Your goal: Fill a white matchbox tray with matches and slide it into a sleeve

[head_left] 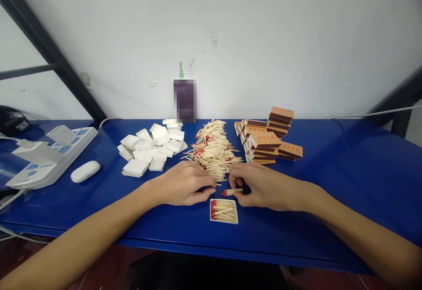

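My right hand [260, 186] pinches a small bundle of red-tipped matches [231, 191] just above a white inner tray [224, 211] that holds several matches. My left hand [183, 184] rests curled on the blue table [346, 171], fingertips pressed together at the near edge of the big loose pile of matches [212, 149]. What its fingers hold, if anything, is hidden.
A heap of white empty trays [150, 147] lies at the left of the pile. Stacked orange matchbox sleeves [267, 138] stand at the right. A white power strip [49, 153] and a white earbud case [85, 171] sit far left. The wall is close behind.
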A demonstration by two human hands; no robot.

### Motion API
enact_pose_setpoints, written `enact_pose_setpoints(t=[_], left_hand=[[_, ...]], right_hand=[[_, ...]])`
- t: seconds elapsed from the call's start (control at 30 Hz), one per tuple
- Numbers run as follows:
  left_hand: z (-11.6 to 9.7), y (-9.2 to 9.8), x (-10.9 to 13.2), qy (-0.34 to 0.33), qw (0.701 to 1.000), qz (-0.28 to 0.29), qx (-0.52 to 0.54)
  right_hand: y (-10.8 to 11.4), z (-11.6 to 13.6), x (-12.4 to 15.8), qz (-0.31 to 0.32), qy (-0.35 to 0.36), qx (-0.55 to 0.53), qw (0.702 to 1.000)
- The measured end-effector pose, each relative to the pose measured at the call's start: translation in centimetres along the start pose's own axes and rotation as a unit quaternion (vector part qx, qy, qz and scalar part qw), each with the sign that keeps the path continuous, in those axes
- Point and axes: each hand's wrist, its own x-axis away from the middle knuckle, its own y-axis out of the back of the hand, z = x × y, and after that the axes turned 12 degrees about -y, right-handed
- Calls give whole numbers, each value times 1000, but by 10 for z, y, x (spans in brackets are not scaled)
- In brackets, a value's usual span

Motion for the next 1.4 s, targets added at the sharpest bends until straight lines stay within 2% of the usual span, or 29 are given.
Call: enact_pose_setpoints(t=[0.17, 0.37, 0.6, 0.77, 0.9, 1.03, 1.27, 1.4], left_hand=[[1, 0, 1, -2, 1000, -9, -14], [4, 2, 2, 8, 1000, -13, -11], [2, 3, 1, 10, 1000, -17, -3], [0, 5, 1, 17, 1000, -2, 7], [-1, 7, 2, 3, 999, 4, 49], [-2, 7, 1, -11, 997, -8, 75], [-7, 4, 0, -19, 995, -37, 89], [-15, 4, -4, -57, 995, -60, 60]], right_hand=[[8, 6, 6, 23, -38, 31, 999], [8, 5, 5, 15, -38, 40, 998], [6, 2, 0, -6, -19, 31, 999], [7, 15, 5, -44, 18, 0, 999], [0, 30, 13, -15, 51, -38, 998], [-7, 37, 14, 22, 67, -26, 997], [-5, 30, 12, -3, 73, -15, 997], [-5, 26, 12, -16, 91, -12, 996]])
